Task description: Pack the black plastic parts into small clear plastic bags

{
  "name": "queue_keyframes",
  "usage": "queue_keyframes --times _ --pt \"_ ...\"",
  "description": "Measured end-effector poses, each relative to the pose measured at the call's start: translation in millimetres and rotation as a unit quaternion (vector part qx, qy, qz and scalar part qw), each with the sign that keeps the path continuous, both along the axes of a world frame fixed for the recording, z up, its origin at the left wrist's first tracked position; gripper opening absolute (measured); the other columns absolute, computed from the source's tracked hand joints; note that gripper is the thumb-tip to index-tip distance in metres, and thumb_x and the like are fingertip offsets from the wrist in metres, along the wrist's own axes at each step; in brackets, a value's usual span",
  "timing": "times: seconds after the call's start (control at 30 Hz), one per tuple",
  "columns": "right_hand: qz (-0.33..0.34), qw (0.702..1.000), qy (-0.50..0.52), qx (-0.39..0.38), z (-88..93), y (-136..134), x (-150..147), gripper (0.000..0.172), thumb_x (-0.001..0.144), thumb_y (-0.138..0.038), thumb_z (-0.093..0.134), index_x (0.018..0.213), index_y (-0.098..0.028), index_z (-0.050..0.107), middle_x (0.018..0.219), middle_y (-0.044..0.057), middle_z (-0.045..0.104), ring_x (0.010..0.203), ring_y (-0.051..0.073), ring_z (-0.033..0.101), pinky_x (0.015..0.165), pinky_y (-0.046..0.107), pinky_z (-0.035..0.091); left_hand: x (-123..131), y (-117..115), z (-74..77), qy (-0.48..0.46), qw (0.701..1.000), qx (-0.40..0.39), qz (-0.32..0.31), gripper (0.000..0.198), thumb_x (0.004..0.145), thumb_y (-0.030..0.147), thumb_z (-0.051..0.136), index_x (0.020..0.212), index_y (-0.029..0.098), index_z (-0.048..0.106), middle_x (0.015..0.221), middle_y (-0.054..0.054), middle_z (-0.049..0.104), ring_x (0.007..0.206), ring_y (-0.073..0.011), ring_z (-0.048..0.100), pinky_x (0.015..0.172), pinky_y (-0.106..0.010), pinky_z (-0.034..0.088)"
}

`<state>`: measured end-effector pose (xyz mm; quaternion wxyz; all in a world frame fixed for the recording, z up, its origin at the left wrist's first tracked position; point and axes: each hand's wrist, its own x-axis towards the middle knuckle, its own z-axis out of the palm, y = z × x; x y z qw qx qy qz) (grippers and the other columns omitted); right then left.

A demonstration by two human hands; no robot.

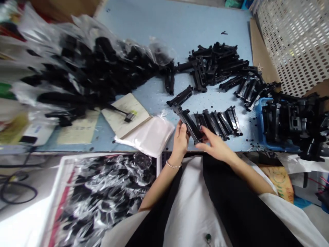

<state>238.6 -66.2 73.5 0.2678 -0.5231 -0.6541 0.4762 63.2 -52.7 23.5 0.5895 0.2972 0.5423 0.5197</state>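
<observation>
Both my hands are on one long black plastic part (189, 125) close to the table's front edge. My left hand (181, 139), with a beaded bracelet at its wrist, closes around the part's left side. The thumb and fingers of my right hand (214, 144) pinch its near end. Just right of it, a row of similar black parts (218, 123) lies side by side on the table. Another single black part (180, 96) rests beyond the held one. Farther back is a heaped pile of these parts (216, 63).
A blue basket (260, 125) full of black parts stands at the right. Left of my hands lie clear plastic bags (150, 135) and a notebook (125, 116). Bagged black items (102, 68) heap up at the far left. Below the table edge sits a white-rimmed crate (58, 185) of bagged pieces.
</observation>
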Motion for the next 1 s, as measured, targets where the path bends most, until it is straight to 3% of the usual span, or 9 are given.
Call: queue_keyframes --times 0.1,0.17,0.3,0.37,0.5,0.6,0.7,0.87,1.0 --pt "-0.022 0.993 0.074 -0.093 -15.9 -5.0 -25.8 0.051 0.079 -0.036 0.078 0.126 -0.021 0.064 0.112 0.008 0.073 0.086 0.022 0.072 0.083 0.041 0.060 -21.2 -15.6 10.6 0.119 0.988 0.101 0.004 0.059 0.095 0.063 0.054 0.141 0.026 0.054 0.140 -0.009 0.060 0.130 -0.0261 0.058 0.105 -0.037 0.051" --pt "-0.058 0.979 0.130 -0.146 -26.4 -0.4 -30.4 0.046 0.074 -0.034 0.081 0.116 -0.021 0.067 0.101 0.005 0.074 0.079 0.020 0.071 0.078 0.038 0.059 -50.4 -22.8 10.6 0.250 0.959 0.136 -0.001 0.054 0.096 0.057 0.056 0.138 0.023 0.058 0.143 -0.012 0.054 0.126 -0.0268 0.059 0.108 -0.041 0.048" --pt "-0.075 0.931 0.280 -0.221 -33.7 7.3 -35.2 0.045 0.067 -0.036 0.088 0.104 -0.021 0.067 0.090 0.000 0.072 0.080 0.018 0.073 0.079 0.035 0.058 -116.2 -26.9 -6.2 0.515 0.847 0.127 0.005 0.032 0.091 0.043 0.064 0.109 0.018 0.073 0.124 -0.016 0.060 0.121 -0.0337 0.056 0.115 -0.053 0.037" --pt "-0.069 0.908 0.333 -0.245 -32.7 8.5 -43.9 0.044 0.065 -0.037 0.090 0.099 -0.021 0.067 0.088 -0.001 0.071 0.080 0.018 0.074 0.080 0.035 0.059 -138.2 -21.3 -16.7 0.550 0.827 0.116 -0.016 0.022 0.091 0.037 0.062 0.090 0.019 0.075 0.106 -0.015 0.065 0.111 -0.0335 0.059 0.110 -0.053 0.040" --pt "-0.073 0.880 0.376 -0.280 -31.6 13.8 -66.2 0.043 0.065 -0.037 0.091 0.097 -0.022 0.067 0.089 -0.001 0.072 0.083 0.019 0.075 0.082 0.034 0.060 -163.3 -1.4 -24.0 0.484 0.872 0.075 0.019 0.018 0.078 0.035 0.072 0.069 0.020 0.068 0.079 -0.006 0.064 0.081 -0.0245 0.062 0.082 -0.038 0.050" --pt "-0.060 0.863 0.401 -0.302 -30.1 21.3 -76.7 0.041 0.066 -0.038 0.090 0.095 -0.022 0.065 0.089 0.000 0.074 0.085 0.019 0.075 0.086 0.035 0.061 -178.2 7.6 -17.5 0.391 0.920 0.018 0.013 0.019 0.076 0.038 0.072 0.071 0.019 0.070 0.067 -0.002 0.064 0.064 -0.0175 0.056 0.065 -0.030 0.045" --pt "-0.034 0.848 0.418 -0.324 -26.5 27.7 -85.7 0.035 0.070 -0.039 0.087 0.091 -0.022 0.064 0.090 0.001 0.075 0.087 0.020 0.076 0.089 0.038 0.062 -185.1 5.3 -8.3 0.320 0.948 -0.003 -0.006 0.022 0.080 0.039 0.067 0.075 0.018 0.074 0.064 -0.002 0.066 0.059 -0.0148 0.054 0.061 -0.026 0.043" --pt "-0.001 0.817 0.454 -0.356 -33.9 35.1 -121.9 0.032 0.080 -0.047 0.075 0.096 -0.021 0.064 0.099 0.005 0.076 0.101 0.024 0.074 0.096 0.042 0.061 -169.2 -9.9 0.8 0.305 0.952 0.002 -0.023 0.022 0.077 0.041 0.073 0.077 0.019 0.075 0.070 -0.003 0.070 0.063 -0.0160 0.060 0.063 -0.027 0.048" --pt "-0.077 0.862 0.411 -0.285 -50.2 41.2 -143.4 0.028 0.073 -0.037 0.079 0.092 -0.023 0.064 0.089 0.000 0.074 0.093 0.019 0.071 0.087 0.032 0.060 -165.2 -16.3 7.2 0.391 0.915 0.102 -0.006 0.016 0.084 0.032 0.064 0.087 0.020 0.074 0.091 -0.007 0.074 0.085 -0.0210 0.067 0.085 -0.035 0.054"
